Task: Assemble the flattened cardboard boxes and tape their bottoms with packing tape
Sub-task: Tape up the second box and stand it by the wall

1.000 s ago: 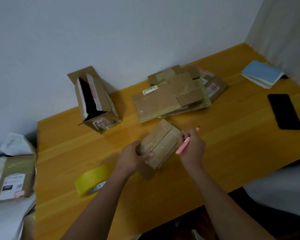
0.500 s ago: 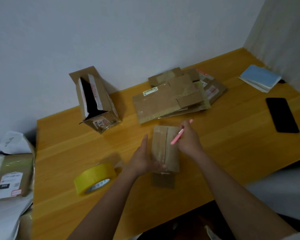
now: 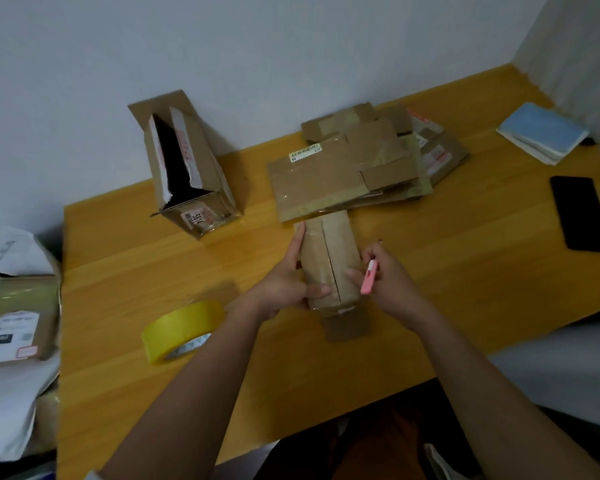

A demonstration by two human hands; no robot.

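On the worktop [image 3: 465,271], a small box [image 3: 328,261] stands in the middle, between the left hand [image 3: 284,285] and the right hand [image 3: 383,275]. A cutter [image 3: 368,282] is in the right hand. Just behind the small box lies a pile of flat boxes [image 3: 354,168]. Far left stands an open box [image 3: 187,168]. A tape roll [image 3: 182,329] lies near left. A phone [image 3: 581,213] is at the right, a notebook [image 3: 542,136] behind it.

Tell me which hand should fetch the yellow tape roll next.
Left. The tape roll lies on the left hand's side, and the right hand already holds a pink cutter beside the box.
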